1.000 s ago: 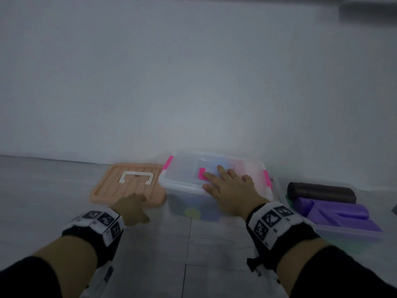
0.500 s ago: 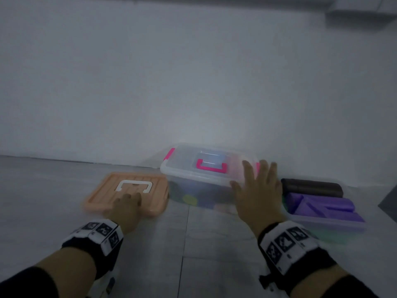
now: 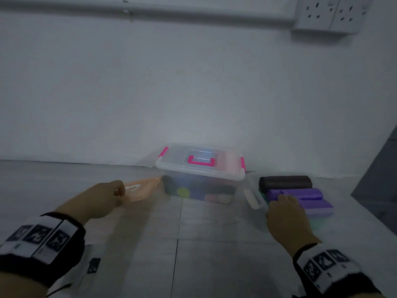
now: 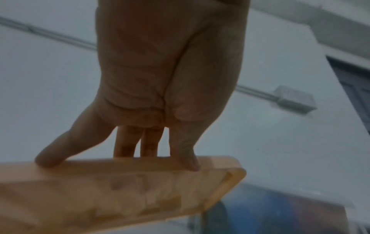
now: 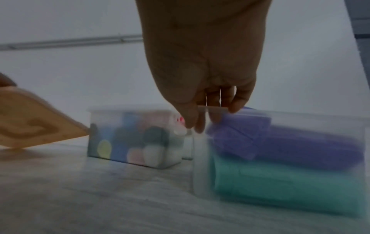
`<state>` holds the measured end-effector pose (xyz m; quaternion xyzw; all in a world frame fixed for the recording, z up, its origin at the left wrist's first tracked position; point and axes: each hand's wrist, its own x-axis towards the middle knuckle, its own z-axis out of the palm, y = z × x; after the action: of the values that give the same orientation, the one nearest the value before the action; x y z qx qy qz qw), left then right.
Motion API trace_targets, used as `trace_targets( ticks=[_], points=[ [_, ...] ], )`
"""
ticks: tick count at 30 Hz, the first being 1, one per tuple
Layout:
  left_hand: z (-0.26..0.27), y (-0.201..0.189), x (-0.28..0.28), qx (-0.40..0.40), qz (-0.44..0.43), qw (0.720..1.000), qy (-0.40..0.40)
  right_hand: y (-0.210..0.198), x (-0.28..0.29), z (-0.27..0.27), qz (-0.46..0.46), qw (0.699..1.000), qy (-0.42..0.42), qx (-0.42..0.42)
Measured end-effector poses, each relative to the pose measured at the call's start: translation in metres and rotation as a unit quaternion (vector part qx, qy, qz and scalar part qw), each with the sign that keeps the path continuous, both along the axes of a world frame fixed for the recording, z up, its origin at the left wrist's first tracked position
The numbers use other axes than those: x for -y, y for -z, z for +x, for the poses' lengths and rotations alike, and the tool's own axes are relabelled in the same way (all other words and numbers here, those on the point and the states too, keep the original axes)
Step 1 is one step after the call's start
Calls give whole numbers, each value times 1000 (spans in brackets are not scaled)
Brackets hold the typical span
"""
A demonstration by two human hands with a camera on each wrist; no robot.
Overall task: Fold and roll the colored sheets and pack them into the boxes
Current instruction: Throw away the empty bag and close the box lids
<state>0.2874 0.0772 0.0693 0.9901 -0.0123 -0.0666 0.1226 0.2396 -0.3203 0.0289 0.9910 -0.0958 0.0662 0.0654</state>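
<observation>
A clear open box (image 3: 252, 196) stands at the right on the floor. It holds purple rolled sheets (image 3: 305, 195), a black roll (image 3: 285, 183) and a green roll (image 5: 280, 186) beneath. My right hand (image 3: 281, 200) grips its near left rim, fingers inside and thumb outside (image 5: 210, 120). A second clear box (image 3: 199, 168) in the middle, with a pink handle and clips, is closed and packed with several colored rolls (image 5: 136, 142). Left of it, my left hand (image 3: 119, 193) pinches the edge of an orange lid (image 3: 141, 190) and holds it tilted off the floor (image 4: 120, 197).
Both boxes stand against a white wall on a grey tiled floor (image 3: 193, 244). A socket box (image 3: 328, 14) and conduit run high on the wall. A dark door or panel (image 3: 378, 179) rises at the far right.
My right hand left the closed box's top and moved right onto the open box's rim. My left hand took hold of the orange lid and tilted it up. The view tipped upward.
</observation>
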Motion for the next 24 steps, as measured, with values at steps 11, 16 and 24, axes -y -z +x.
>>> trace_targets(
  ticks=[11,16,24],
  points=[
    [-85,-25,9,33,-241,970,6,4,-101,-80,100,981,-166,-16],
    [-114,-42,34,80,-312,946,17,4,-138,-96,260,936,-235,35],
    [-132,-36,110,198,-241,943,115,-53,-85,-92,768,592,-19,243]
  ],
)
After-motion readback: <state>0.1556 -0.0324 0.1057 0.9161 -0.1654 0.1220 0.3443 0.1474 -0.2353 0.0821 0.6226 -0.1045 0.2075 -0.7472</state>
